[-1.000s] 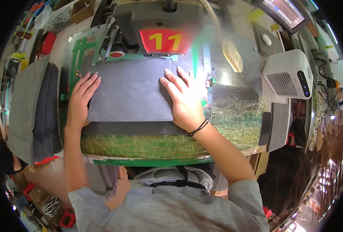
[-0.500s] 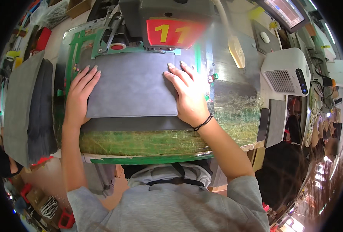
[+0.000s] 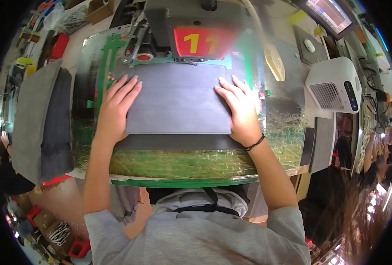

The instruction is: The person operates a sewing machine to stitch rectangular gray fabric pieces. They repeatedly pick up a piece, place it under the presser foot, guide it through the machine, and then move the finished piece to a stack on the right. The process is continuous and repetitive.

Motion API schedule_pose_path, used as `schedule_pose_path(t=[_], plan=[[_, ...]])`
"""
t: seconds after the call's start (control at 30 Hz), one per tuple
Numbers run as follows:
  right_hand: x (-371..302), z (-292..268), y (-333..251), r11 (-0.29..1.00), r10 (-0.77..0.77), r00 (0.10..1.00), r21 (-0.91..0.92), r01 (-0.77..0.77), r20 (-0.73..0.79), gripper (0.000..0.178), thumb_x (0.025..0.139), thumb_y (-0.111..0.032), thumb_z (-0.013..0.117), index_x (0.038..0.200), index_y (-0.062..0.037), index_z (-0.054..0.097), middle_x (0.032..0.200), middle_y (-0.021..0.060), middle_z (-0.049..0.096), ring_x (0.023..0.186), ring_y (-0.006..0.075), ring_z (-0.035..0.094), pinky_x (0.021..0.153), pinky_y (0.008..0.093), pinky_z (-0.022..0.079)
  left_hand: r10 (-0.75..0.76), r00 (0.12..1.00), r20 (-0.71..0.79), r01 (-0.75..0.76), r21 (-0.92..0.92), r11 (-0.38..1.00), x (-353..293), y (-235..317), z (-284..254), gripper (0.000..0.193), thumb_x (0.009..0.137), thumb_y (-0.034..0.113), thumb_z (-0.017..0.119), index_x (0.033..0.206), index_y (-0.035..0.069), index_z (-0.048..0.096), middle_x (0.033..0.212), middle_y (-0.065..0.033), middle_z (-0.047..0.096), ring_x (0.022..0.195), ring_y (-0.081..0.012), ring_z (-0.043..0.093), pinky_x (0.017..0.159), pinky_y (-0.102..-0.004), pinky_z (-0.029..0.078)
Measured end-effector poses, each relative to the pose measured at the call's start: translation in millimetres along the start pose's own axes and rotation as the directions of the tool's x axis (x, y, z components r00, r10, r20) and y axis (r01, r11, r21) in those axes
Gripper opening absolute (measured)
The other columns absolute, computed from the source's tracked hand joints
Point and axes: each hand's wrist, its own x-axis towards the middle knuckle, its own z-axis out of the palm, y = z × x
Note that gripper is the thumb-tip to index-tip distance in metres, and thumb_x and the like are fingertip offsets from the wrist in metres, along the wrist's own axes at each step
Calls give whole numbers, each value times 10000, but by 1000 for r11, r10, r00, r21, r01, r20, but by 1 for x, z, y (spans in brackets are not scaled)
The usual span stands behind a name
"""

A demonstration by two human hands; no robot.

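Laying the left hand (image 3: 115,108) over the left side of a grey sheet (image 3: 178,104), stretching its fingers out and pointing them forward, away from a grey shirt (image 3: 196,234). Laying the right hand (image 3: 243,110) likewise over the right side, wearing a black wristband (image 3: 255,142) just below it. Clenching neither hand; resting both with loosened, extended fingers rather than grasping, though hiding the thumbs too much to tell of any pinch beneath the edges.

Having the grey sheet flat between both hands, in the middle of a green-tinged table (image 3: 182,163), bringing its far edge close to the front of a dark machine (image 3: 160,26) bearing a red label (image 3: 200,43). Showing a darker sheet (image 3: 182,142) jutting out along the near edge, from under the grey one.

Having a stack of grey sheets (image 3: 35,123) at the far left, well apart from the hands. Having a cream paddle (image 3: 274,64) beyond the right hand, and farther right a white box (image 3: 333,86) with a slatted front, a mouse (image 3: 309,45) and a black phone (image 3: 307,145).
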Motion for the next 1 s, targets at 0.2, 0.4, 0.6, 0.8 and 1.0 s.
schedule_pose_path(t=[0.2, 0.4, 0.6, 0.8, 1.0], plan=[[-6, -8, 14, 999, 10, 1000, 31, -11, 16, 571, 796, 58, 593, 1344, -67, 693, 1468, 142, 660, 1418, 439, 530, 1189, 550, 389, -11, 1000, 12, 11, -19, 1000, 6, 13, 8, 575, 895, -15, 576, 1458, 55, 665, 1512, -120, 637, 1442, -374, 533, 1268, -543, 352], [-13, -15, 29, 999, 25, 999, 23, -25, 21, 544, 833, 47, 580, 1349, -82, 694, 1471, 124, 663, 1426, 415, 529, 1204, 551, 377, 6, 1000, 5, -5, -28, 1000, 13, 27, 14, 658, 821, -71, 606, 1464, 55, 659, 1516, -131, 630, 1443, -383, 527, 1259, -549, 355], [-20, -23, 42, 999, 42, 999, 19, -43, 23, 469, 909, 20, 577, 1344, -99, 707, 1465, 109, 667, 1439, 404, 520, 1243, 558, 347, 19, 999, 38, -19, -2, 1000, 19, 38, 19, 622, 848, -5, 621, 1468, 28, 644, 1533, -140, 615, 1469, -390, 504, 1270, -520, 343], [-26, -32, 54, 998, 57, 998, 5, -57, 22, 468, 914, 27, 581, 1344, -104, 712, 1462, 106, 669, 1443, 393, 518, 1252, 553, 346, 22, 999, 23, -21, -28, 999, 26, 53, 26, 674, 816, -77, 593, 1477, 47, 640, 1540, -138, 607, 1464, -387, 501, 1255, -545, 353], [-32, -42, 65, 998, 66, 997, 2, -66, 36, 496, 890, 51, 569, 1341, -97, 712, 1480, 103, 661, 1452, 392, 515, 1252, 543, 351, 25, 1000, 18, -24, -30, 999, 33, 67, 32, 680, 799, -68, 602, 1472, 29, 639, 1540, -149, 605, 1464, -393, 503, 1273, -542, 328]])
